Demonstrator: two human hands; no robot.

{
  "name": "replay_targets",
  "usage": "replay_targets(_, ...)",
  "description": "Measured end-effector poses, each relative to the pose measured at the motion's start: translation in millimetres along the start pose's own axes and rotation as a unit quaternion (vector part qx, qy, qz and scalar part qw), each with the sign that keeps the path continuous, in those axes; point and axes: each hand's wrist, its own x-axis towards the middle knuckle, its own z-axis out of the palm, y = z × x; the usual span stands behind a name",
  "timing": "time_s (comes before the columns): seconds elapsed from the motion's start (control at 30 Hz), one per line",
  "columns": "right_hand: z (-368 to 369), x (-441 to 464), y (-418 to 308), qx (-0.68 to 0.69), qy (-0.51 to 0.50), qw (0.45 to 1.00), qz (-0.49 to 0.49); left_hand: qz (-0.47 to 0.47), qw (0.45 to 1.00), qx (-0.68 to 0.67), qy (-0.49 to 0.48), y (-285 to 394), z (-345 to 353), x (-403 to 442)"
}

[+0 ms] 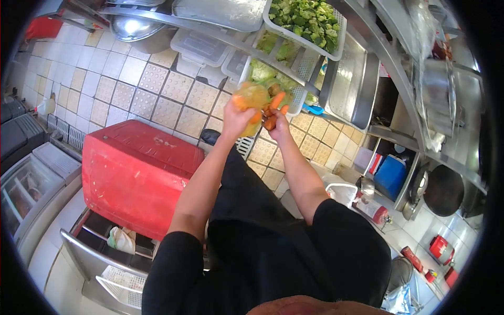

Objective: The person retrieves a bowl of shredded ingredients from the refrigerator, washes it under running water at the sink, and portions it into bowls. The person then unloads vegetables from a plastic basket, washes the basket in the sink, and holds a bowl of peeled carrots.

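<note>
Your left grip [239,119] is clutching a yellowish see-through bag [255,95], and your right grip [280,127] is holding carrots [276,100] just beside it. Near them, leafy greens [261,71] are lying in a white basket [298,101]. Broccoli [307,21] is filling a white crate [342,34] on the rack, and a red bin [136,178] is standing on your left, with patterned tiles [176,86] covering the floor.

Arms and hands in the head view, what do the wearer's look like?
Both arms have plain black sleeves that end around the elbows, leaving the forearms bare. The left hand and right hand show no gloves, and no watch is visible.
</note>
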Motion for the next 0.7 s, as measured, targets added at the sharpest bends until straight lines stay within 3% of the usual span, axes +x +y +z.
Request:
replay_targets(0.1,-20,29,-30,0.022,0.040,0.997,-0.063,-0.028,0.999,-0.003,-0.025,-57,24,55)
replay_targets(0.13,-20,35,-41,0.021,0.061,0.995,-0.070,-0.120,0.988,-0.081,0.046,-78,33,73)
replay_targets(0.2,-22,44,-55,0.023,0.099,0.992,-0.080,-0.299,0.908,-0.230,0.183,-127,46,103)
replay_targets(0.23,-24,52,-61,0.025,0.113,0.990,-0.084,-0.336,0.884,-0.312,0.089,-146,41,116)
replay_targets(0.27,-23,59,-67,0.025,0.127,0.988,-0.086,-0.328,0.891,-0.307,0.067,-166,43,116)
replay_targets(0.3,-25,69,-70,0.020,0.064,0.994,-0.086,-0.320,0.897,-0.301,0.047,-161,48,113)
replay_targets(0.4,-21,81,-59,-0.006,0.092,0.984,-0.154,-0.285,0.892,-0.346,0.047,-183,41,111)
replay_targets(0.43,-14,80,-50,-0.035,0.157,0.976,-0.144,-0.273,0.894,-0.353,0.045,-185,39,106)
replay_targets(0.47,-17,83,-39,0.008,0.127,0.980,-0.152,-0.261,0.894,-0.361,0.041,-187,40,99)
replay_targets(0.5,-35,100,-24,0.050,0.094,0.981,-0.162,-0.316,0.880,-0.340,0.105,-184,43,93)
replay_targets(0.57,4,74,-12,0.139,0.040,0.970,-0.194,-0.318,0.883,-0.322,0.129,-179,43,84)
replay_targets(0.63,26,64,-2,0.025,0.086,0.971,-0.223,-0.307,0.893,-0.297,0.146,-167,42,72)
replay_targets(0.7,28,69,19,-0.151,0.123,0.947,-0.254,-0.291,0.913,-0.267,0.097,-162,36,61)
